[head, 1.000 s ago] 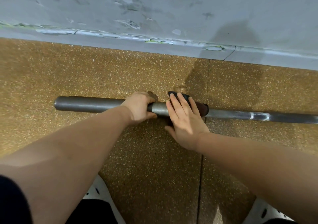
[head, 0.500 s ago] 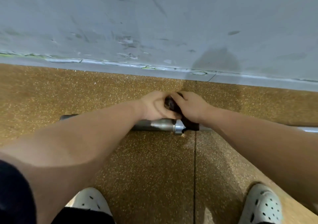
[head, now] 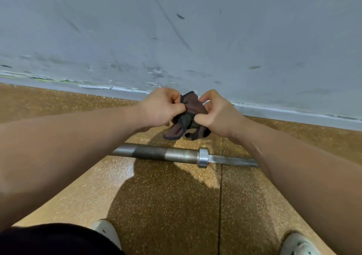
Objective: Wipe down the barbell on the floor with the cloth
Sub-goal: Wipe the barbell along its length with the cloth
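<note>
A grey steel barbell lies on the speckled brown floor, running left to right, with its bright collar near the middle of the view; my arms hide both ends. A small dark brown cloth is bunched in the air above the bar. My left hand pinches its left side and my right hand pinches its right side. Neither hand touches the barbell.
A scuffed grey wall with a pale baseboard rises just behind the bar. A seam runs through the floor toward me. My white perforated shoes stand at the bottom edge, one on each side.
Both hands have come off the barbell and risen with the cloth, which now hangs between them. The view has pulled back, showing the collar and more wall.
</note>
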